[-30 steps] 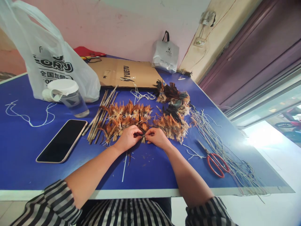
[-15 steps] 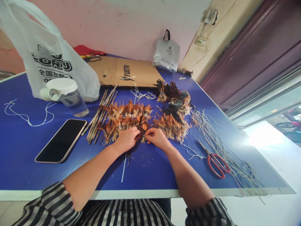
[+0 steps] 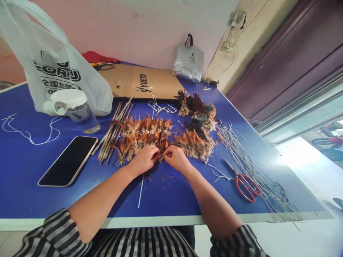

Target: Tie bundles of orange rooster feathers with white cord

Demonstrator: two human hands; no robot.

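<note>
My left hand is closed in a pinch at the near edge of the brown feathers, gripping the base of a small feather bunch. Close beside it, my right hand pinches a thin pale string that spans the small gap between the hands. Fingers partly hide the bunch's base. Just beyond my left hand lie rows of orange-brown feathers strung together. A second group of brown feathers rests beyond and right of my right hand, with darker feathers farther back.
Left on the blue table are thin sticks, a phone, a lidded plastic jug and a white plastic bag. Right are red-handled scissors and a long bundle of strings. Flattened cardboard lies behind.
The fingers of my right hand have shifted slightly up and left, and a taut bit of string now shows between the hands. The view has moved slightly.
</note>
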